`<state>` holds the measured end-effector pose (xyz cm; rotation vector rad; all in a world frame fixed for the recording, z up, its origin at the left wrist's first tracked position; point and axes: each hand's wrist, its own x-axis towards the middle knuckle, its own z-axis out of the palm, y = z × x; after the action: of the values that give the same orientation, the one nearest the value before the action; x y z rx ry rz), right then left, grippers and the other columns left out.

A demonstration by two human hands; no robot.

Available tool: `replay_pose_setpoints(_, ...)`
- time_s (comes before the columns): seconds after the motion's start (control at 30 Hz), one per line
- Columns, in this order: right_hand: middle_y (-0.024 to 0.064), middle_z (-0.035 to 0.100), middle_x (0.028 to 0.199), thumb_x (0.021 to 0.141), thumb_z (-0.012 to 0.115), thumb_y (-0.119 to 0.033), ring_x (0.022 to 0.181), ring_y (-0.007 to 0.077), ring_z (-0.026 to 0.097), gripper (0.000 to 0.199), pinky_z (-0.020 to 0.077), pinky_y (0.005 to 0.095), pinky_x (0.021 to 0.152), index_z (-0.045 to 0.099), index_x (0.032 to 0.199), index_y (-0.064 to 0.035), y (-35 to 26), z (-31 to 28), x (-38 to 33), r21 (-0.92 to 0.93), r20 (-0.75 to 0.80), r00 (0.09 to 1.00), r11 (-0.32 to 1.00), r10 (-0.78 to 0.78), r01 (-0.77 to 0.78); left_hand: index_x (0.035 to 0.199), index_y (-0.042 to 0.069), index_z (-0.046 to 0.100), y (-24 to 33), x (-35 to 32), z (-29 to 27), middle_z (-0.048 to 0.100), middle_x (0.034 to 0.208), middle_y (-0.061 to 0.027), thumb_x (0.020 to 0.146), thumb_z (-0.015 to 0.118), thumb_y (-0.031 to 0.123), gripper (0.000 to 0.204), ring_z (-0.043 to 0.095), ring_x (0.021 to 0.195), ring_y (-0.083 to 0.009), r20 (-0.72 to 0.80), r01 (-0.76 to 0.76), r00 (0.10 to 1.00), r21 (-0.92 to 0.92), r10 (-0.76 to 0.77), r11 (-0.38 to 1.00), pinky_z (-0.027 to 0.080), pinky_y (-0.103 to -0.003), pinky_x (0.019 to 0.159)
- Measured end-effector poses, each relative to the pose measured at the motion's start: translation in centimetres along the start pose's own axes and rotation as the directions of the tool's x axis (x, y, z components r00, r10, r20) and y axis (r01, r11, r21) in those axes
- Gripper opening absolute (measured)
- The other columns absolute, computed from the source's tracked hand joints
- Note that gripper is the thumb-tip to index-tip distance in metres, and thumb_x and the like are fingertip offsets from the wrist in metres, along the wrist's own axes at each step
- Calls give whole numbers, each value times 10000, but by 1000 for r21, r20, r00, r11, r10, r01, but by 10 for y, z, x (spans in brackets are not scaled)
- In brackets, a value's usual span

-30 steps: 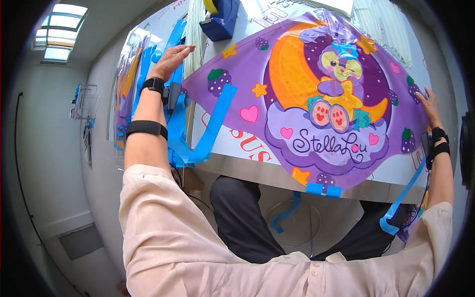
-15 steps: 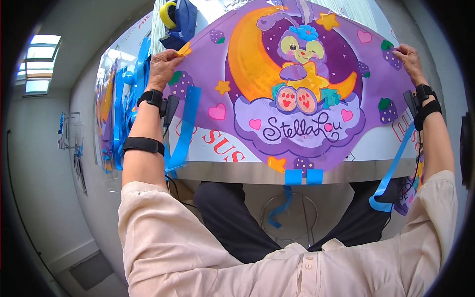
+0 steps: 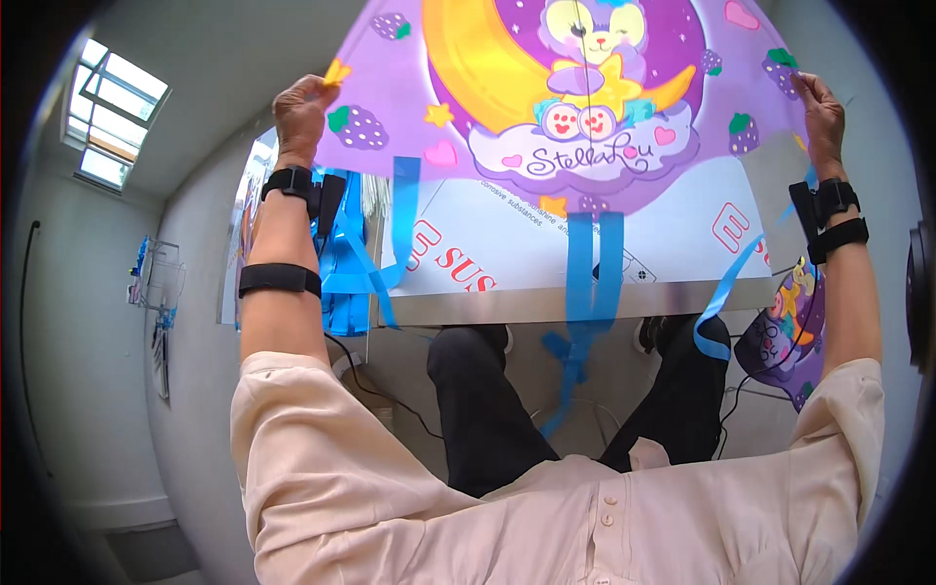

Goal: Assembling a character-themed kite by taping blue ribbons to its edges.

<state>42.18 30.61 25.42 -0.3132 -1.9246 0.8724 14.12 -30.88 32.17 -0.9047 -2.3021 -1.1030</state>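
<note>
A purple kite [image 3: 575, 107] with a cartoon rabbit, a yellow moon and stars is held up, spread wide above the table, its top out of frame. My left hand [image 3: 300, 112] pinches its left corner by a yellow star. At the right corner, my right hand [image 3: 824, 117] grips the edge beside a printed berry. A thin dark line runs down the middle of the kite. Two blue ribbon tails [image 3: 593, 253] hang from its bottom tip past the table edge. A further blue ribbon [image 3: 405, 214] dangles at the left, and another ribbon [image 3: 726, 292] at the right.
Below is a table [image 3: 526, 307] with a metal front edge, covered by a white printed sheet [image 3: 682, 214]. Bunched blue ribbons [image 3: 349, 292] hang at its left. Another purple kite [image 3: 785, 327] is low on the right. Cables [image 3: 390, 395] run near my legs; a wire rack [image 3: 164, 273] is far left.
Both hands have raised the kite off the table, its lower part rising away from the front edge. The two bottom tails now hang at length. The blue tape dispenser is no longer visible.
</note>
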Motion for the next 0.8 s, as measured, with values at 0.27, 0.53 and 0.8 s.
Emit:
replay_pose_setpoints(0.27,-29,661,875,873,639,-224,801,31,572,240,445,173,736,664,1037,-51,-48,-44,-22,118,-114,986,983,-125,138,817,-1,684,59,14,-27,665,743,-17,783,696,70,80,581,660,-61,-268,-218,943,-43,199,975,469,-218,617)
replay_pose_setpoints(0.53,-52,626,806,871,605,-105,741,8,526,140,424,174,674,666,977,-36,-89,-110,-10,159,35,993,981,-117,110,891,-15,675,119,13,-85,665,758,-45,832,630,43,94,622,682,-104,-226,-259,939,36,261,965,495,-229,650)
replay_pose_setpoints(0.8,-34,624,775,880,563,-72,734,37,542,119,438,210,717,673,925,-66,-190,-172,-63,265,207,977,964,-49,-8,894,15,676,185,-67,-166,667,769,-76,855,594,72,107,640,756,-143,134,-57,989,-12,58,998,492,-284,741)
